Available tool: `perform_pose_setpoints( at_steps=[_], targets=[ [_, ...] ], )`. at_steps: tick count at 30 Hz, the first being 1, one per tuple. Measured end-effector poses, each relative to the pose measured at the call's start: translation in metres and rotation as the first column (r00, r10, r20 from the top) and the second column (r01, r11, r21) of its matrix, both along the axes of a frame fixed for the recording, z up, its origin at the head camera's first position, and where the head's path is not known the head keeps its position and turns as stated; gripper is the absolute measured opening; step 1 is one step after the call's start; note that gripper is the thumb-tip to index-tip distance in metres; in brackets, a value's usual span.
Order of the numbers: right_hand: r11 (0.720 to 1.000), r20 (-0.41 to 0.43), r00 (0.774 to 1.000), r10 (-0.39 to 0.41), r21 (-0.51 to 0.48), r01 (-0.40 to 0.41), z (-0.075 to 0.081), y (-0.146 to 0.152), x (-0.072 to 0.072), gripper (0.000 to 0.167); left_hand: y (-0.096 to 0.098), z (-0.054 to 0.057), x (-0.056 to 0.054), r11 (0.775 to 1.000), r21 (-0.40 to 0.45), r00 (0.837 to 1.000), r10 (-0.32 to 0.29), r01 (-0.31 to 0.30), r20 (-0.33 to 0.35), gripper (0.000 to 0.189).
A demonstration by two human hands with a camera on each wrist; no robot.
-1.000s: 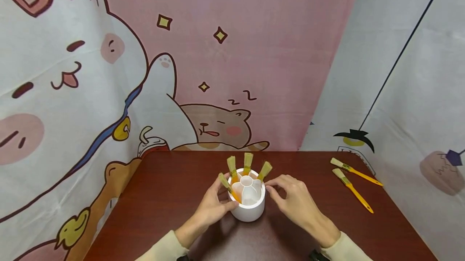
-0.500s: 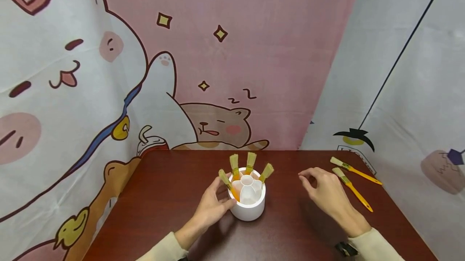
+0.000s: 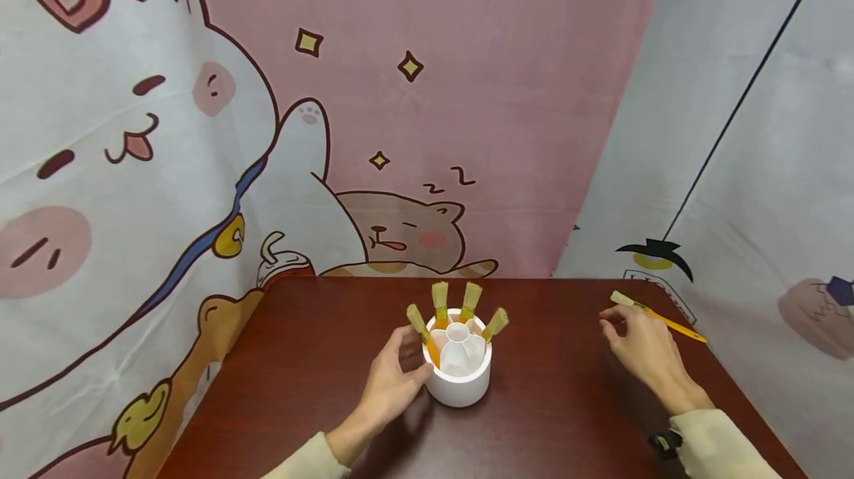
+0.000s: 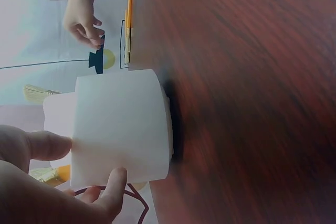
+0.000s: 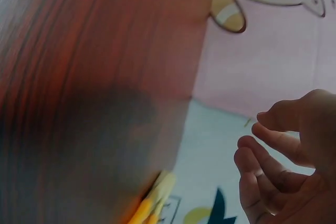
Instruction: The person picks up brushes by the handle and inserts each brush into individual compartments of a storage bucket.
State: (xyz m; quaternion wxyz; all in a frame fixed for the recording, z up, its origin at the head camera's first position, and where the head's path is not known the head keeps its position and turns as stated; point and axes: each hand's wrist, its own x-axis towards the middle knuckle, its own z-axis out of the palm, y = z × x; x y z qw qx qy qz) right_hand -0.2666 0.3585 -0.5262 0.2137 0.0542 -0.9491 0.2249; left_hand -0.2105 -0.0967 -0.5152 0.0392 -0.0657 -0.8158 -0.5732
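Nearest, a cream left sleeve (image 3: pixel 310 460) and a cream right sleeve (image 3: pixel 723 442) are reaching in from the lower edge, a black device (image 3: pixel 666 443) sitting by the right wrist; the left hand (image 3: pixel 394 381) is holding a round white holder (image 3: pixel 457 392), its thumb pressing at the near rim and its fingers curving along the left side; the white holder is standing upright on the dark reddish-brown table (image 3: pixel 547 390), near the middle, its petal-shaped compartments ringing a small central cup; four upright brushes (image 3: pixel 439 293) are leaning outward in it, bristles up, one at the left beside the left hand, two at the back and one at the right; the right hand (image 3: pixel 643 345) is hanging above the tabletop, well apart from the left hand, its fingers loosely bent around nothing; just beyond it a loose brush (image 3: pixel 674 325) is lying on the table, its bristles pointing left and its yellow handle slanting toward the right edge; in the right wrist view what look like two yellow handles (image 5: pixel 140 211) are showing, blurred; farthest off, a printed cloth (image 3: pixel 507 130) is hanging behind the table, picturing a white cat and a sleeping brown bear on pink.
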Motion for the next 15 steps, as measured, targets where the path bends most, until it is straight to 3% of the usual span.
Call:
perform_pose_setpoints(
  at_steps=[2, 8, 15],
  targets=[
    [1.0, 0.028, 0.999, -0.017, 0.007, 0.017, -0.005, 0.011, -0.003, 0.022, 0.0, -0.001, 0.001, 1.0, -0.007, 1.0, -0.012, 0.012, 0.001, 0.066],
    [0.995, 0.118, 0.988, -0.098, 0.046, 0.093, -0.02, 0.041, -0.012, 0.034, 0.001, -0.004, 0.003, 0.994, 0.076, 0.997, -0.077, 0.075, 0.029, 0.079],
    [0.989, 0.208, 0.967, -0.144, 0.058, 0.135, -0.029, 0.065, -0.02, 0.043, 0.0, -0.005, 0.003, 0.995, 0.068, 0.997, -0.076, 0.075, 0.015, 0.081]
  ],
)
